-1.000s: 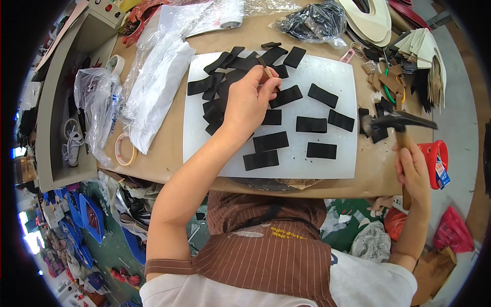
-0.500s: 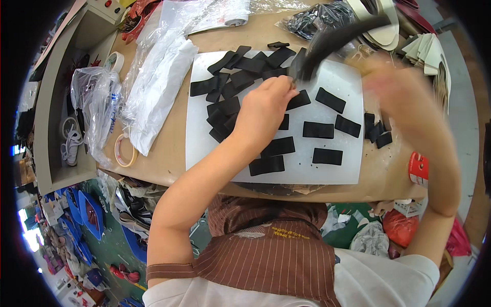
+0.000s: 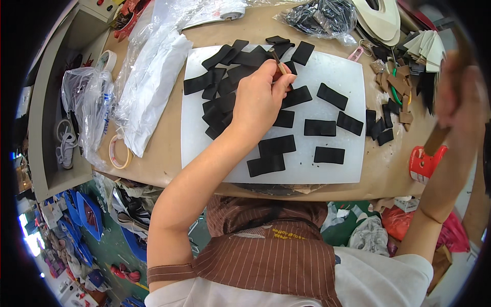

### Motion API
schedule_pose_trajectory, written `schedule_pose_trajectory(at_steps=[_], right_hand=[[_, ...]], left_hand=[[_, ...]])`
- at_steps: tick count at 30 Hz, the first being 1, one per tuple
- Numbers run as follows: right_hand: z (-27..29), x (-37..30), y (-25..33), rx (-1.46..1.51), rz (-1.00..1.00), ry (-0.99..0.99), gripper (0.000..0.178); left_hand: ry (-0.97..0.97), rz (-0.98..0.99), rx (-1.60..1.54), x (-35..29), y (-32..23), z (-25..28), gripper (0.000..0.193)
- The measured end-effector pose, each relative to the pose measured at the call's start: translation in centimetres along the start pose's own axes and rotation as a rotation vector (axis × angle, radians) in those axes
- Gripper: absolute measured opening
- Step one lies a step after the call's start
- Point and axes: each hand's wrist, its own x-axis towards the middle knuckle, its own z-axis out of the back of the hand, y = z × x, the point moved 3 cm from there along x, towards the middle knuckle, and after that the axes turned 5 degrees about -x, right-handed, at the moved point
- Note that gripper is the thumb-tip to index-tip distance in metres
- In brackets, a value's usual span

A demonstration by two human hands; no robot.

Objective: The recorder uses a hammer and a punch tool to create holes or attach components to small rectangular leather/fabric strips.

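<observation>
My left hand [image 3: 257, 97] pinches a slim, brown-shafted punch [image 3: 280, 64] over the far part of a white board [image 3: 353, 166]. Black folded strips [image 3: 332, 96] lie around that hand, heaped to its left and spread singly to its right; the punch's lower end is hidden by strips and fingers. High at the right, away from the board, my right hand [image 3: 458, 94] is closed around a hammer [image 3: 436, 140]. Motion smears that hand and the hammer, though the brown handle end shows below the fist.
Beyond the board's right edge lie small black strips [image 3: 379, 128], brown scraps [image 3: 399, 83] and green-handled scissors [image 3: 394, 91]. A red container [image 3: 425, 162] stands at the right edge. White wrapping [image 3: 153, 97] and a tape roll [image 3: 120, 152] sit left; a bagged black bundle [image 3: 319, 19] lies behind.
My right hand has swung the hammer from above my left hand up and away to the right. My left hand has shifted slightly left, and the punch now shows in its fingers.
</observation>
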Motion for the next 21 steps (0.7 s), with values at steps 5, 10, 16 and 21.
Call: schedule_pose_trajectory(at_steps=[5,10,16,21], right_hand=[[5.3,1.9,-1.2,-0.019,0.096,0.235,0.037],[-8.5,-0.8,-0.1,-0.176,0.095,0.424,0.027],[-4.5,-4.6,-2.0,0.054,-0.177,0.331,0.034],[-5.0,-6.8,-4.0,-0.007,-0.199,0.35,0.043]], left_hand=[[-0.023,-0.237,0.182,-0.4,-0.5,-0.8,0.011],[-0.118,-0.336,0.463,-1.6,-0.3,-0.3,0.015],[0.021,-0.066,-0.089,-1.1,-1.2,1.0,0.012],[0.09,-0.148,0.22,-1.9,-0.3,0.5,0.008]])
